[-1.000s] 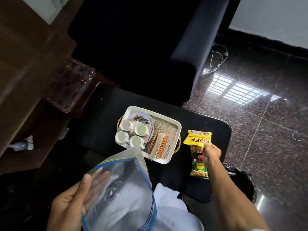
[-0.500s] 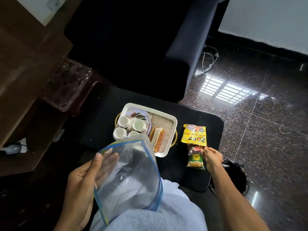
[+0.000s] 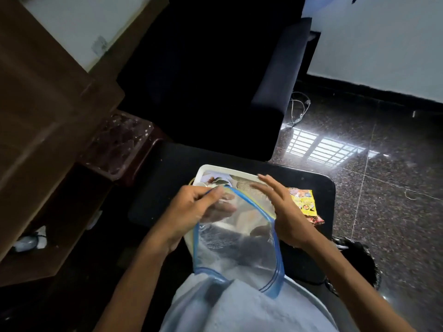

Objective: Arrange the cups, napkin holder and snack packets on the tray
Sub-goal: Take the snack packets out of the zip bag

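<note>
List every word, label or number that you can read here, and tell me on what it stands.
No text reads with certainty.
Yellow snack packet: dark printed letters, too blurred to read.
Dark red packet below it: print too small to read.
Clear zip bag: faint print on the film, too small to read.

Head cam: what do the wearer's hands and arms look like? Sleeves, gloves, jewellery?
The left hand and right hand are both bare: no gloves, rings, watch or bracelets visible. Forearms are uncovered to the frame edge, with no sleeves in view. A pale garment shows below them.
</note>
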A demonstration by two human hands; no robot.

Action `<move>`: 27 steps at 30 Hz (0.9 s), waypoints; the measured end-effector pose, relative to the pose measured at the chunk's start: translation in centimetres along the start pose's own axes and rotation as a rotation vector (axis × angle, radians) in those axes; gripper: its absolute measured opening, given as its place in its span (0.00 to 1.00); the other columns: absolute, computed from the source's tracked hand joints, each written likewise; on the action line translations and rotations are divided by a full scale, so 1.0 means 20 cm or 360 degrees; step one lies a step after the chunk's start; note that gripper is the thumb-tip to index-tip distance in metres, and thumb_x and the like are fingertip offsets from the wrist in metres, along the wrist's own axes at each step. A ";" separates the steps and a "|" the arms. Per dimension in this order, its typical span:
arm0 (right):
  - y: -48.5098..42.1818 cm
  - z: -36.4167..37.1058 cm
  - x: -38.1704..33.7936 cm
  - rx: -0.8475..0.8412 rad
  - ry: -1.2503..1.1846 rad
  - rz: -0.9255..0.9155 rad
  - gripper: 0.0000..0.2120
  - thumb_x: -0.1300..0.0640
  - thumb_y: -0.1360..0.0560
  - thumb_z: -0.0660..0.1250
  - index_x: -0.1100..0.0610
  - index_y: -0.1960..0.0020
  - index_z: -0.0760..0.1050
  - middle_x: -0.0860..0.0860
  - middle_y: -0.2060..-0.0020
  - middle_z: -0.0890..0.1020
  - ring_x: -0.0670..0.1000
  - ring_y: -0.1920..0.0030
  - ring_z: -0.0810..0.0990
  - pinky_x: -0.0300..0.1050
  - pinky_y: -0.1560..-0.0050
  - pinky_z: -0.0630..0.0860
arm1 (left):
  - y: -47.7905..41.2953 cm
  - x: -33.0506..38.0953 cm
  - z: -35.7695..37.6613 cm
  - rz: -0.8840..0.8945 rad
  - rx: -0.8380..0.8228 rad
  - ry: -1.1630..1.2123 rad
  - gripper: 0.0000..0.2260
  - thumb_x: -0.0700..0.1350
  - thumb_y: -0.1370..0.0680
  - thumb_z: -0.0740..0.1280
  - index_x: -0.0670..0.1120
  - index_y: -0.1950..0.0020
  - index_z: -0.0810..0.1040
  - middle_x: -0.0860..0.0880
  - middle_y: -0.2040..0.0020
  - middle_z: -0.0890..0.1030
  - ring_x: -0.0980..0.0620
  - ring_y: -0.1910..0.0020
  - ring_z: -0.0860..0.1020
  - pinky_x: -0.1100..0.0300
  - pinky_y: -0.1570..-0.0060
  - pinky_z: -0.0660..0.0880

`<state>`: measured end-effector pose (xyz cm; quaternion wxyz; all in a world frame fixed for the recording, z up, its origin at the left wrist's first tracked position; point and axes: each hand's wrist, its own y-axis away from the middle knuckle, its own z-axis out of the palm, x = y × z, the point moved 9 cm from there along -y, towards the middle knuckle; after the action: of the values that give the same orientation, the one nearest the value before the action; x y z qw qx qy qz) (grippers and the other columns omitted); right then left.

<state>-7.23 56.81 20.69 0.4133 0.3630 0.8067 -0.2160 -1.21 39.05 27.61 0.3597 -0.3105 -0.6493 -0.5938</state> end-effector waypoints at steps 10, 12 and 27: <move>-0.01 0.15 -0.19 0.0540 -0.1147 0.0645 0.08 0.62 0.21 0.67 0.55 0.50 0.84 0.51 0.63 0.86 0.48 0.62 0.86 0.42 0.59 0.82 | 0.09 -0.04 -0.62 0.0561 -0.0161 0.0193 0.41 0.75 0.32 0.67 0.51 0.27 0.72 0.51 0.34 0.82 0.55 0.32 0.78 0.59 0.31 0.72; 0.04 0.29 -0.17 0.0563 -0.1428 0.0867 0.10 0.65 0.21 0.65 0.61 0.40 0.78 0.58 0.63 0.86 0.53 0.67 0.86 0.48 0.62 0.84 | 0.10 -0.20 -0.62 0.0536 -0.0120 0.0049 0.36 0.64 0.34 0.77 0.56 0.28 0.73 0.52 0.42 0.86 0.57 0.41 0.83 0.62 0.37 0.76; 0.49 0.58 -0.32 -0.0595 -0.0476 0.1330 0.42 0.26 0.39 0.71 0.44 0.30 0.73 0.40 0.37 0.78 0.40 0.41 0.80 0.36 0.42 0.78 | 0.22 -0.93 -0.71 -0.0103 -0.0194 -0.0488 0.18 0.52 0.30 0.78 0.51 0.41 0.83 0.53 0.45 0.82 0.54 0.56 0.84 0.67 0.55 0.79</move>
<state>8.76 53.02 18.88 0.6344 0.5406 0.5484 0.0676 14.06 25.92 15.09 0.2176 -0.3976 -0.6691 -0.5890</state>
